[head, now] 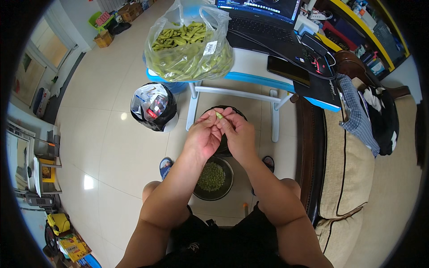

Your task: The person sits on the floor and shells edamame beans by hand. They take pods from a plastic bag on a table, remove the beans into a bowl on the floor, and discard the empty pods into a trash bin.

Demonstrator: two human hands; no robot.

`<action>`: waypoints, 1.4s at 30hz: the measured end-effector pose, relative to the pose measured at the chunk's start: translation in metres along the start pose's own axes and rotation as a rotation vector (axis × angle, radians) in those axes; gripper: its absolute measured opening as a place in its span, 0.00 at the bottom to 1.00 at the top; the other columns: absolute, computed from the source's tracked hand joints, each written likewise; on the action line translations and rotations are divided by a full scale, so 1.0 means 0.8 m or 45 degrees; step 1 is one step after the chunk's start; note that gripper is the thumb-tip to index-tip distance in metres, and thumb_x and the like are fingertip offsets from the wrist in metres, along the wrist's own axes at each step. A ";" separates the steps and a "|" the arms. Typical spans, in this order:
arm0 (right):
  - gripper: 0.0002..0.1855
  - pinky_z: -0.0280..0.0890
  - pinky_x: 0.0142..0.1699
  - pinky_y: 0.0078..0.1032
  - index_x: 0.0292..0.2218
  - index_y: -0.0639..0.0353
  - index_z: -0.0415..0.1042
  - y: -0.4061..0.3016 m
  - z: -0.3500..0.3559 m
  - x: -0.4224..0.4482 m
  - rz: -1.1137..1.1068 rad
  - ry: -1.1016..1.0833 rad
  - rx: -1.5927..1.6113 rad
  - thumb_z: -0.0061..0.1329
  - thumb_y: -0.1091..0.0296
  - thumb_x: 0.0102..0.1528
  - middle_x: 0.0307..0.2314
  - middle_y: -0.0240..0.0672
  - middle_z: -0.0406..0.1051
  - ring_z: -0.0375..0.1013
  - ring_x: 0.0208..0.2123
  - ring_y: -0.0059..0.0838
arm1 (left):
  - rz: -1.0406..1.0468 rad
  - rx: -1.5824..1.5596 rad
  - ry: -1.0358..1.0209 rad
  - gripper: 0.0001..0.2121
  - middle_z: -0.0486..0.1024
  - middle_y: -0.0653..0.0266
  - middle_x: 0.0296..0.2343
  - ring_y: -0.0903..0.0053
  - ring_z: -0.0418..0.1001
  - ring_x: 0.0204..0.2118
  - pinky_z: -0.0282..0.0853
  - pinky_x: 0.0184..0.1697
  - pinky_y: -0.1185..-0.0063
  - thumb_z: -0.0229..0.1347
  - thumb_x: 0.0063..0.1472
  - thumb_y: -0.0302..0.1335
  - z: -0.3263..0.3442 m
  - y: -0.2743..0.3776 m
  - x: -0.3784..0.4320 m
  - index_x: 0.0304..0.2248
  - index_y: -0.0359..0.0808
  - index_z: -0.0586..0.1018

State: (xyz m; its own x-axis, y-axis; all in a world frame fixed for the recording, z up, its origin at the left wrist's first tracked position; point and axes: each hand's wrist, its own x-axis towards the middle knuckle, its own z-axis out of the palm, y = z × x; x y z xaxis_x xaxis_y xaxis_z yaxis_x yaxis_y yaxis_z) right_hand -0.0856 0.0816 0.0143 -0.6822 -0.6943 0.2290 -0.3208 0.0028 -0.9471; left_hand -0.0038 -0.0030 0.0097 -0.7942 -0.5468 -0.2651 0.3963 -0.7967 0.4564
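My left hand (203, 134) and my right hand (238, 131) meet in the middle of the view, with a small green bean pod (219, 115) pinched between their fingertips. Below my wrists, a round metal bowl (231, 183) on the floor holds many shelled green beans (211, 177). A black-lined bin is partly hidden beneath my hands. On the table ahead stands a clear plastic bag (187, 63) full of green pods (183, 36).
A bin with a black liner (170, 115) holds wrappers, left of the table leg. On the blue-edged table (249, 63) lie a laptop (261, 28), a phone (288, 71) and cables. A sofa (348, 167) with clothes stands at right.
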 end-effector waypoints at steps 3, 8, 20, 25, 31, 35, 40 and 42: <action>0.07 0.64 0.28 0.22 0.30 0.63 0.70 -0.006 -0.005 -0.001 -0.154 -0.048 -0.328 0.48 0.68 0.54 0.23 0.37 0.72 0.70 0.22 0.25 | -0.033 0.026 -0.027 0.13 0.70 0.48 0.43 0.68 0.71 0.44 0.68 0.48 0.78 0.38 0.66 0.25 -0.006 0.002 0.004 0.42 0.25 0.69; 0.04 0.64 0.26 0.30 0.26 0.60 0.66 -0.017 -0.012 0.002 -0.564 -0.132 -0.942 0.46 0.71 0.51 0.20 0.38 0.68 0.70 0.23 0.38 | -0.050 0.134 0.080 0.14 0.69 0.46 0.44 0.65 0.71 0.45 0.67 0.50 0.74 0.38 0.65 0.24 0.010 0.009 -0.005 0.44 0.23 0.68; 0.06 0.66 0.25 0.34 0.26 0.60 0.66 -0.016 -0.015 0.007 -0.474 -0.289 -0.825 0.44 0.68 0.51 0.18 0.40 0.70 0.72 0.21 0.40 | -0.098 0.079 0.077 0.12 0.72 0.49 0.39 0.69 0.73 0.41 0.69 0.46 0.78 0.42 0.64 0.24 0.002 0.003 -0.004 0.41 0.23 0.70; 0.07 0.65 0.26 0.38 0.27 0.60 0.65 -0.013 -0.024 0.012 -0.313 -0.227 -0.782 0.42 0.66 0.53 0.17 0.43 0.69 0.71 0.21 0.44 | -0.082 0.102 0.001 0.11 0.72 0.52 0.38 0.69 0.73 0.39 0.70 0.45 0.76 0.43 0.63 0.22 0.004 0.003 -0.007 0.42 0.23 0.70; 0.07 0.65 0.27 0.40 0.27 0.58 0.65 -0.019 -0.029 0.012 -0.264 -0.153 -0.736 0.45 0.66 0.52 0.17 0.42 0.69 0.71 0.22 0.46 | -0.062 0.181 0.060 0.11 0.72 0.51 0.36 0.69 0.73 0.38 0.71 0.43 0.77 0.43 0.63 0.19 0.009 0.003 -0.008 0.42 0.22 0.69; 0.07 0.64 0.27 0.40 0.26 0.58 0.65 -0.015 -0.035 0.014 -0.239 -0.171 -0.738 0.46 0.66 0.51 0.18 0.42 0.69 0.71 0.23 0.46 | -0.079 0.211 0.117 0.09 0.74 0.54 0.32 0.72 0.73 0.32 0.71 0.38 0.79 0.44 0.63 0.21 0.009 0.002 -0.006 0.39 0.24 0.70; 0.07 0.63 0.27 0.42 0.26 0.59 0.65 -0.007 -0.040 0.016 -0.182 -0.116 -0.716 0.45 0.66 0.52 0.18 0.45 0.68 0.70 0.23 0.48 | -0.283 1.314 0.124 0.06 0.74 0.59 0.23 0.78 0.71 0.25 0.67 0.28 0.82 0.49 0.59 0.23 -0.001 0.009 -0.010 0.31 0.29 0.75; 0.08 0.63 0.27 0.42 0.26 0.60 0.65 0.000 -0.045 0.023 -0.179 -0.150 -0.782 0.43 0.66 0.53 0.18 0.46 0.68 0.69 0.23 0.50 | -0.259 1.890 0.028 0.08 0.74 0.55 0.20 0.72 0.71 0.21 0.66 0.24 0.77 0.52 0.55 0.25 -0.014 0.011 -0.014 0.23 0.29 0.77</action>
State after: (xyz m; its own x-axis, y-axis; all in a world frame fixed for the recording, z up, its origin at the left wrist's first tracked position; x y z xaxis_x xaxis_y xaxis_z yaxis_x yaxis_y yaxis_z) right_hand -0.1217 0.0944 0.0269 -0.5407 -0.7923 0.2828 -0.7440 0.2935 -0.6002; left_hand 0.0138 -0.0064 0.0071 -0.7644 -0.4762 -0.4347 -0.5441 0.1147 0.8311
